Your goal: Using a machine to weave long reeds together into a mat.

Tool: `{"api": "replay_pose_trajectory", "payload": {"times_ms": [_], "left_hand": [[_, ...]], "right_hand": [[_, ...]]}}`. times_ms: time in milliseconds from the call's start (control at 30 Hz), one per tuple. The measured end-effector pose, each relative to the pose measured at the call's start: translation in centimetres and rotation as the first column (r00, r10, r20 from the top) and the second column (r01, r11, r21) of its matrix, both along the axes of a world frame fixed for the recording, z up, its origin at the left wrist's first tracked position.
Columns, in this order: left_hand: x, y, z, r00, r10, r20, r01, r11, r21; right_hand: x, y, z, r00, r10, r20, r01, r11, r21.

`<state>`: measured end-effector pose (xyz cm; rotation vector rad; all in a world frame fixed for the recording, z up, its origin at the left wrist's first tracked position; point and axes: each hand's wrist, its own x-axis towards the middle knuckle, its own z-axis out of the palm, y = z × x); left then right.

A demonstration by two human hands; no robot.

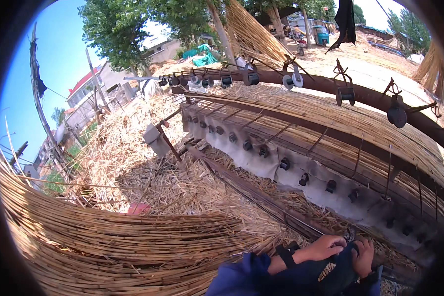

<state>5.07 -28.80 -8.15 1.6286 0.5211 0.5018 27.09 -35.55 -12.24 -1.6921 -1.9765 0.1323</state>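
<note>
At the lower right, close to my body, my left hand [325, 247] has its fingers curled in, with a dark band round its wrist. Just beside it my right hand [364, 257] is bent with its fingers closed. Both are at a small dark piece [350, 233] by the near rail; what the fingers hold is too small to make out. Beyond them runs a rusty metal frame [325, 126] with reeds lying across it. Black spools [284, 164] line a pale cloth [241, 150] on its near side.
More spools [345, 93] hang from a curved-looking rusty beam [301, 81] above the frame. A rusty rail [251, 182] crosses nearer to me. Long reeds [133, 241] are heaped at left, with loose straw [148, 177] behind. Upright reed bundles [254, 29] and trees [118, 29] stand farther off.
</note>
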Motion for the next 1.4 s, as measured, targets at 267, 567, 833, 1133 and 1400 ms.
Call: {"api": "replay_pose_trajectory", "payload": {"times_ms": [267, 567, 833, 1133, 1400], "left_hand": [[-1.5, -5.9, -3.2, 0.999, 0.028, -0.036, -0.026, 0.999, 0.043], [-1.8, -6.7, -4.1, 0.988, 0.153, -0.014, -0.152, 0.988, 0.022], [-2.3, -7.2, -5.6, 0.984, 0.162, -0.071, -0.167, 0.982, -0.085], [-0.9, -7.6, -7.0, 0.988, 0.138, -0.074, -0.149, 0.972, -0.183], [0.9, -7.4, -3.2, 0.951, 0.066, -0.302, -0.107, 0.987, -0.121]], "right_hand": [[0.0, -0.9, 0.7, 1.0, 0.027, 0.013, -0.028, 0.997, 0.073], [2.6, 1.9, -9.0, 1.0, -0.02, -0.025, 0.02, 0.999, 0.029], [1.9, 2.8, -10.9, 0.994, -0.107, -0.026, 0.107, 0.994, 0.006], [0.1, 1.5, -5.5, 0.989, -0.139, 0.06, 0.135, 0.989, 0.059], [1.6, -1.5, -3.9, 0.981, -0.192, 0.017, 0.189, 0.975, 0.117]]}}
